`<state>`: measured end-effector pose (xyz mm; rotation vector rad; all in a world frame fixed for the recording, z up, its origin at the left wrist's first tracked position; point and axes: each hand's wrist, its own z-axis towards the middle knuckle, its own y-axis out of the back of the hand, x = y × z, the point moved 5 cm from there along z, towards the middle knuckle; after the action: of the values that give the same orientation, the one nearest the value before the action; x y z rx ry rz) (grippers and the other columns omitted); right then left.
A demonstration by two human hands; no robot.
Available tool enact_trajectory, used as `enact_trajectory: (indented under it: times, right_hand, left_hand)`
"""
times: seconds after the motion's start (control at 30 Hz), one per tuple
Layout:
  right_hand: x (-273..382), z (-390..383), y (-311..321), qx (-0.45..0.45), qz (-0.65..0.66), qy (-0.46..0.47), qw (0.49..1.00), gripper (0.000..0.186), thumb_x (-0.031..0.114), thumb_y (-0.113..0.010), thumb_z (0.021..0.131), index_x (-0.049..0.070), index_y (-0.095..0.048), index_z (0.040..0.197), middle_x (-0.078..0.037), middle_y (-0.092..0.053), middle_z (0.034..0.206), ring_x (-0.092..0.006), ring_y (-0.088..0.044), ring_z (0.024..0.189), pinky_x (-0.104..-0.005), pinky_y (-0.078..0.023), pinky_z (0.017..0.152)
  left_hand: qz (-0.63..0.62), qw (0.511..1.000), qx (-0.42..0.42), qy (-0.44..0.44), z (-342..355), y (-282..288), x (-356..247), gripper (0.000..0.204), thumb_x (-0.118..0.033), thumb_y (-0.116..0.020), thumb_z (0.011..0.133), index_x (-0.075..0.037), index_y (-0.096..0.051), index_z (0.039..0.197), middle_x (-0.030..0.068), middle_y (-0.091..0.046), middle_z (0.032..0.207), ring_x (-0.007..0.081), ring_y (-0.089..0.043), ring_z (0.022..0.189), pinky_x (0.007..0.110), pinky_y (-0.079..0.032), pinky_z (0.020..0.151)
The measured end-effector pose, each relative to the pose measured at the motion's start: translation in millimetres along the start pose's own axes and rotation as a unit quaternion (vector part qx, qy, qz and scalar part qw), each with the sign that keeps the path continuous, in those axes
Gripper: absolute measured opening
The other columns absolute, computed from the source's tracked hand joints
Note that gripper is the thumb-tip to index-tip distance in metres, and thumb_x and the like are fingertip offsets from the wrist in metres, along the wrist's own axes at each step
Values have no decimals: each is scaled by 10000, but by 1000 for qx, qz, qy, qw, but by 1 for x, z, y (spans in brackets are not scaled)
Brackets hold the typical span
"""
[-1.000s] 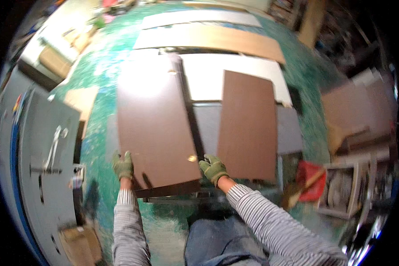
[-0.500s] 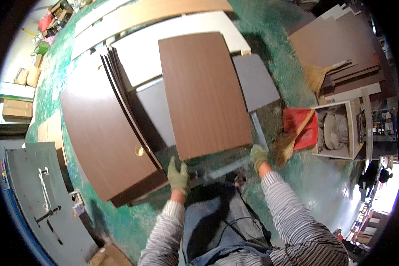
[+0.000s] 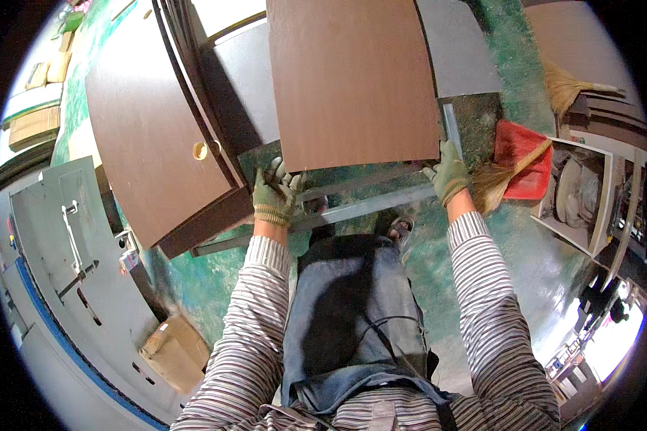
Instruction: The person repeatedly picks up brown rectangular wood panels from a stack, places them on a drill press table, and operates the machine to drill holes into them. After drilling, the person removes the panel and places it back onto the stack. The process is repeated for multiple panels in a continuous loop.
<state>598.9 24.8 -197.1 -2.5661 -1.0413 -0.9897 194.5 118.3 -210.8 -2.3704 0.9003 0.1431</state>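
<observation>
A flat brown wood-grain board (image 3: 356, 86) lies in front of me on top of grey panels (image 3: 248, 79). My left hand (image 3: 274, 197), in a greenish work glove, is at its near left corner with fingers spread and partly curled. At the near right corner is my right hand (image 3: 451, 176), gloved the same way, thumb apart from the fingers. Both hands are beside the board's edge; whether they touch it is hard to tell. To the left lies a stack of brown boards (image 3: 158, 129), the top one with a round hole.
A metal frame bar (image 3: 374, 205) runs just in front of my legs. To the right are a red dustpan (image 3: 528, 172), a straw broom (image 3: 499, 183) and a white open box (image 3: 575, 194). A grey metal cabinet (image 3: 86, 251) and a cardboard box (image 3: 176, 352) are on the left.
The view has tipped downward, so the boards appear higher in the picture. Both hands have come closer to the brown board's near corners, and my arms reach further forward.
</observation>
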Motion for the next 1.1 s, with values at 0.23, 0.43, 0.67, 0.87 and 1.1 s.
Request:
enact_trajectory:
  times: [0.23, 0.43, 0.67, 0.87, 1.1]
  right_hand:
    - [14, -19, -27, -122, -557, 472, 673, 664, 502, -514, 985, 10, -495, 1430, -241, -427, 1509, -392, -374, 1421, -511, -298, 1161]
    - [-48, -81, -153, -36, -605, 551, 574, 796, 499, -551, 910, -14, -381, 1494, -270, -334, 1559, -433, -305, 1448, -620, -210, 1161]
    - [-195, -207, -236, 552, -462, 388, 576, 453, 262, -634, 822, 8, -637, 1197, -191, -627, 1240, -383, -561, 1212, -498, -444, 1029]
    - [-111, -162, -146, 304, -389, 543, 679, 361, 181, -665, 840, 26, -653, 1166, -170, -643, 1211, -360, -605, 1137, -467, -490, 1004]
    - [-33, -135, -102, 178, -459, 593, 637, 488, 275, -667, 863, 4, -611, 1264, -179, -597, 1311, -367, -547, 1243, -495, -421, 1080]
  left_hand:
    - [61, 995, 64, 41, -7, 18, 32, 654, -613, -418, 1005, -21, -556, 1247, 186, -658, 1199, 346, -628, 1080, 474, -498, 969]
    - [115, 992, 37, -21, -68, 56, 27, 534, -536, -512, 1008, -46, -617, 1193, 142, -683, 1122, 286, -630, 1034, 451, -494, 940]
    - [224, 965, -133, -40, -165, 140, 30, 477, -452, -517, 1029, -31, -619, 1228, 109, -701, 1067, 214, -659, 942, 378, -523, 858]
    - [422, 888, -108, -149, -148, 110, 29, 347, -257, -591, 1018, 2, -616, 1248, 94, -696, 1040, 141, -656, 876, 309, -545, 764]
    - [425, 889, -25, -167, -9, 1, 27, 493, -281, -727, 936, 19, -581, 1299, 119, -632, 1237, 211, -609, 1091, 333, -512, 916]
